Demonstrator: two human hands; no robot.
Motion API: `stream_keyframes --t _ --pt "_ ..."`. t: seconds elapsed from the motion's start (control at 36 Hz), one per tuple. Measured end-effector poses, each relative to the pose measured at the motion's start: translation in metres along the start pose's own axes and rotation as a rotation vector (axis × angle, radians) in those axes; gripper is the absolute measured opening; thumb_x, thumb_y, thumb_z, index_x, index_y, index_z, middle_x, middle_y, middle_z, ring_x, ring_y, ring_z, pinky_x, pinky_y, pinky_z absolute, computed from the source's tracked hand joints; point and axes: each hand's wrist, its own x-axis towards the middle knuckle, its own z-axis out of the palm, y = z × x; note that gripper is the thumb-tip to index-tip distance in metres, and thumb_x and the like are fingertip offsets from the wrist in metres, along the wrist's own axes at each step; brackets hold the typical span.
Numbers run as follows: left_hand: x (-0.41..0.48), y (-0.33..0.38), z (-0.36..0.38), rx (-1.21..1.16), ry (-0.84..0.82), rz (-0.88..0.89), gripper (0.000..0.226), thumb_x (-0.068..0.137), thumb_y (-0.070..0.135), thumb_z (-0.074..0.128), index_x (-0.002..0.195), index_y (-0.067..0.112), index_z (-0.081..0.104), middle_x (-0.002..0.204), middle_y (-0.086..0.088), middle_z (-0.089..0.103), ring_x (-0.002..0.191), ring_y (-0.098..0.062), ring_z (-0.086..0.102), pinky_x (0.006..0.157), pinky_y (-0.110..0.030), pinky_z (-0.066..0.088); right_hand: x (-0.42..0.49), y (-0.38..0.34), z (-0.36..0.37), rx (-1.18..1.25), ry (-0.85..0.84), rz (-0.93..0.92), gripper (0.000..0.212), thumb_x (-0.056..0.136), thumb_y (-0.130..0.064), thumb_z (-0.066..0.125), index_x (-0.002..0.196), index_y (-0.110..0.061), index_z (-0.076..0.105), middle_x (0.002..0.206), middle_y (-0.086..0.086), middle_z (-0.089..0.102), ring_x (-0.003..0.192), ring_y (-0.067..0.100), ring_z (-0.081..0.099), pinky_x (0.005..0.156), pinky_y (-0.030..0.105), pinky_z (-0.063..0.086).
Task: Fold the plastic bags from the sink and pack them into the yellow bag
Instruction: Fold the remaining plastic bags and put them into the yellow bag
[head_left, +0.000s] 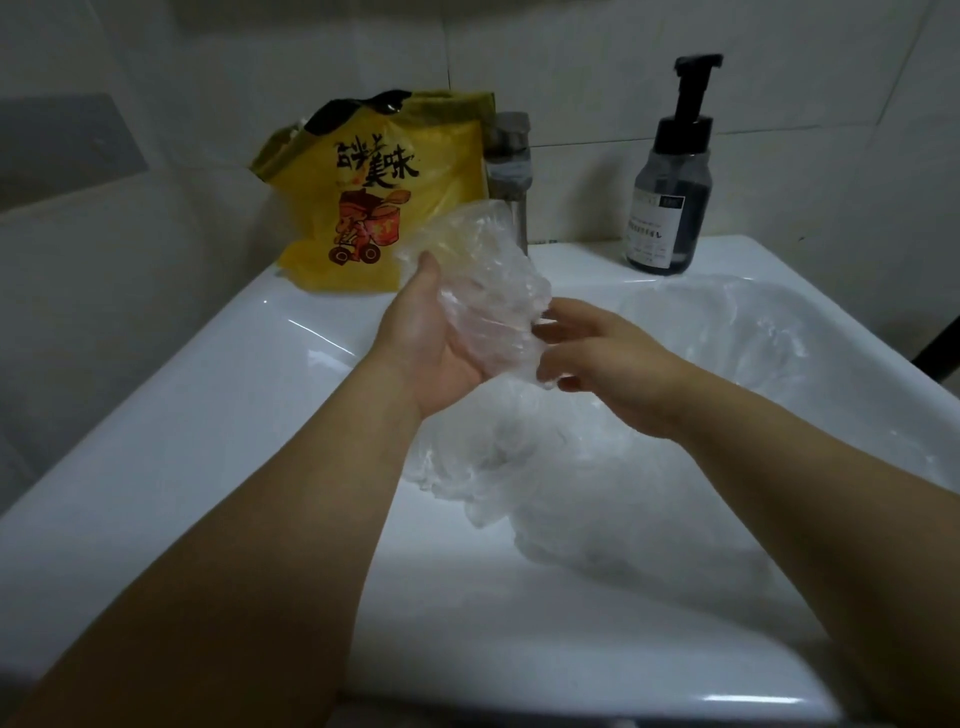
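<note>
head view: my left hand (431, 353) sits at centre frame, palm up, with a crumpled clear bag (483, 291) lying in it. the thumb lies over the bag's 9 o'clock edge and pins it. the fingers are hidden behind the plastic, so i cannot tell how far they curl. my right hand (608, 364) comes in from 3 o'clock with its fingers spread and nearly straight, the tips touching the bag's lower edge; i see no pinch there. the bag is held in the air above the sink (208, 395), in front of the tap (511, 171). the yellow bag (374, 192) stands on the rim at 11 o'clock, just beside the tap. more loose bags (519, 467) lie heaped in the basin at 5 o'clock of my hands. a pump bottle (670, 197) stands on the rim at 1 o'clock.

my read: the fold is barely begun, since the bag is bunched, not flat. the risks i see: thin film springs open, so a fold held only by the thumb may unroll. with the right fingers spread, the bag could slide off into the heap. the yellow bag looks soft and slumped, and pushing into it one-handed may tip it off the rim.
</note>
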Motion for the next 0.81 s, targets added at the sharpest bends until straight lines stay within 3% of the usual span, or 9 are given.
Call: stream_keyframes --t 0.11,0.22,0.33,0.39,0.44,0.53,0.64,0.72,0.81 --pt "-0.002 -0.001 -0.001 0.114 -0.078 -0.046 0.087 0.088 0.078 0.014 0.136 0.014 0.05 0.119 -0.018 0.067 0.104 -0.035 0.067 0.084 -0.045 0.054 -0.001 0.006 0.002 -0.126 0.011 -0.008 0.046 0.084 -0.024 0.071 0.122 -0.037 0.049 0.105 -0.015 0.06 0.088 0.001 0.059 0.062 0.011 0.045" --pt "-0.008 -0.007 0.006 0.405 -0.118 -0.051 0.086 0.084 0.081 0.014 0.123 0.022 0.061 0.112 -0.005 0.072 0.095 -0.017 0.07 0.074 -0.032 0.053 -0.002 0.007 0.006 -0.089 0.038 -0.024 0.017 0.093 -0.034 0.059 0.107 -0.026 0.061 0.101 -0.007 0.069 0.091 0.007 0.065 0.085 0.025 0.053" --pt "-0.005 -0.01 0.006 0.547 -0.033 0.07 0.099 0.059 0.09 0.048 0.143 0.039 0.041 0.149 0.007 0.043 0.136 -0.019 0.04 0.112 -0.05 0.028 -0.001 0.0 0.002 0.159 0.092 0.047 0.017 0.095 -0.029 0.055 0.104 -0.017 0.064 0.105 0.005 0.071 0.099 0.024 0.067 0.095 0.042 0.051" --pt "-0.004 -0.008 0.004 0.509 0.06 0.146 0.117 0.049 0.08 0.065 0.151 0.04 0.022 0.157 0.006 0.026 0.142 -0.023 0.031 0.113 -0.056 0.027 0.0 -0.001 -0.001 0.241 0.056 0.056 0.02 0.095 -0.028 0.056 0.107 -0.014 0.063 0.108 0.009 0.07 0.103 0.027 0.067 0.094 0.04 0.052" --pt "0.001 -0.007 -0.001 0.414 0.063 0.168 0.124 0.054 0.065 0.079 0.153 0.031 0.012 0.149 0.001 0.041 0.132 -0.026 0.047 0.106 -0.054 0.04 -0.001 -0.002 -0.003 0.276 -0.008 0.058 0.023 0.094 -0.028 0.056 0.109 -0.012 0.063 0.11 0.011 0.07 0.104 0.028 0.066 0.095 0.038 0.051" --pt "0.003 -0.009 -0.003 0.396 0.009 0.198 0.076 0.075 0.039 0.08 0.139 0.017 0.045 0.114 0.002 0.07 0.099 -0.014 0.069 0.084 -0.031 0.056 -0.003 -0.004 -0.003 0.318 -0.078 0.064 0.037 0.088 -0.034 0.06 0.115 -0.009 0.064 0.107 0.009 0.071 0.094 0.023 0.067 0.095 0.036 0.048" --pt "0.001 -0.008 -0.002 0.434 0.111 0.251 0.014 0.086 0.03 0.071 0.095 0.021 0.066 0.06 0.012 0.061 0.053 -0.004 0.049 0.044 -0.015 0.032 -0.002 -0.01 -0.005 0.538 0.027 0.054 0.034 0.082 -0.034 0.063 0.109 -0.013 0.066 0.095 0.003 0.072 0.084 0.017 0.067 0.087 0.03 0.048" --pt "0.002 -0.004 -0.005 0.462 0.194 0.248 0.022 0.083 0.038 0.073 0.091 0.02 0.064 0.055 0.013 0.048 0.057 -0.003 0.033 0.053 -0.019 0.03 -0.001 -0.012 -0.011 0.697 0.127 0.055 0.05 0.074 -0.037 0.067 0.117 -0.012 0.064 0.113 0.007 0.07 0.106 0.025 0.066 0.1 0.038 0.047" --pt "0.001 -0.004 -0.003 0.368 0.134 0.253 0.035 0.079 0.039 0.073 0.108 0.023 0.061 0.103 0.019 0.064 0.104 0.0 0.055 0.086 -0.022 0.046 0.0 -0.011 -0.014 0.758 0.19 0.087 0.037 0.084 -0.04 0.064 0.114 -0.018 0.065 0.114 0.006 0.07 0.11 0.026 0.065 0.104 0.043 0.044"
